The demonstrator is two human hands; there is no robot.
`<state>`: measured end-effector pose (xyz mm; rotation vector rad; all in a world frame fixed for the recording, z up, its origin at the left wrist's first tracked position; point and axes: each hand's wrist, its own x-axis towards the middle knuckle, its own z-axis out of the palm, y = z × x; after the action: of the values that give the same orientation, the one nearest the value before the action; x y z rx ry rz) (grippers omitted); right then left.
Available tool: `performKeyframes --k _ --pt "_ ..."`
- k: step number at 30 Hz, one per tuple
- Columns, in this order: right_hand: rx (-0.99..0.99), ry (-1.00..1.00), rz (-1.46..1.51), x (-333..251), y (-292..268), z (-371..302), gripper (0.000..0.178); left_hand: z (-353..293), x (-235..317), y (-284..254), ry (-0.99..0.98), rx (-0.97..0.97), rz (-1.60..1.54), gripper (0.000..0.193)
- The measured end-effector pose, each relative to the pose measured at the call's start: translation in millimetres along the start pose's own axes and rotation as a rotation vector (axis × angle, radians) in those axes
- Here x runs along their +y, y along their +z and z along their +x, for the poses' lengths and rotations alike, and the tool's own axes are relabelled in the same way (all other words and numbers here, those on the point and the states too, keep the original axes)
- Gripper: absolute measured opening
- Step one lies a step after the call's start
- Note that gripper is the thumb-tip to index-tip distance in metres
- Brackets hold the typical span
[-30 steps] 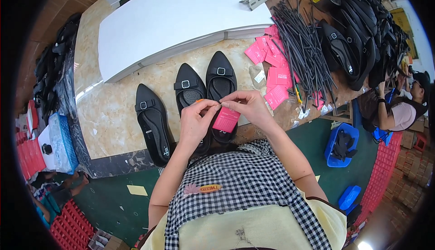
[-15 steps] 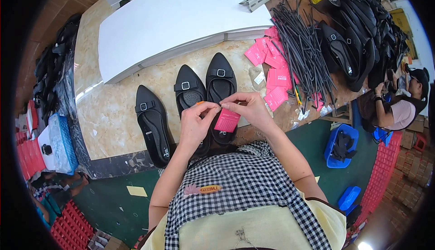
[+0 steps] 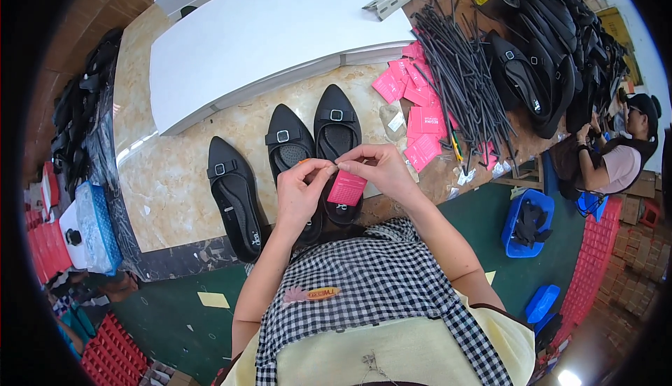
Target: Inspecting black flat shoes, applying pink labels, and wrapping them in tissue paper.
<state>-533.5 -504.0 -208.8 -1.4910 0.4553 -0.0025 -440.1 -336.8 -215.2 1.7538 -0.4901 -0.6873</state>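
Both my hands meet over the middle and right shoes, their fingertips close together. With a pinch, my right hand holds a small pink tag by its upper corner, and the tag hangs over the heel of the right black flat shoe. My left hand is pinched closed at the same corner; whatever lies between its fingertips is too small to make out. Partly under that hand is the middle black flat shoe. Apart at the left lies a third black flat shoe. All three have a strap with a square buckle.
A long white box lies across the table's back. To the right are scattered pink tags, a heap of thin black sticks and piled black shoes. A blue basket stands on the floor; a person sits beyond.
My hands stay pinched at the tag's corner with hardly any movement. The whole view has shifted slightly; the shoes keep their places on the table.
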Motion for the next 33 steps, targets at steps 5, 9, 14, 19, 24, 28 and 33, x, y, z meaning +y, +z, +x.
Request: performKeyframes --k 5,9,14,19,24,28,33 --pt "0.041 -0.036 0.083 6.4 1.8 1.1 0.014 -0.4 0.2 0.1 -0.009 -0.004 -0.021 0.010" --pt "0.025 -0.032 0.007 3.7 1.8 1.2 0.015 -0.6 2.7 -0.4 -0.003 -0.002 0.010 0.010" --pt "0.045 -0.039 0.091 7.2 1.6 2.3 0.015 0.2 7.9 0.2 -0.008 -0.001 0.023 0.011" --pt "0.037 -0.037 0.041 5.3 2.0 1.6 0.015 0.3 4.2 0.7 0.042 0.024 0.031 0.012" --pt "0.021 -0.021 0.051 3.9 2.7 2.5 0.015 0.5 -1.1 -0.4 -0.010 -0.014 -0.013 0.012" --pt "0.102 -0.091 0.093 4.4 5.4 6.1 0.015 0.7 -1.8 0.6 -0.013 -0.011 -0.026 0.012" --pt "-0.002 -0.001 0.029 4.2 4.7 1.5 0.012 -0.5 -5.0 0.4 -0.013 -0.016 -0.018 0.012"
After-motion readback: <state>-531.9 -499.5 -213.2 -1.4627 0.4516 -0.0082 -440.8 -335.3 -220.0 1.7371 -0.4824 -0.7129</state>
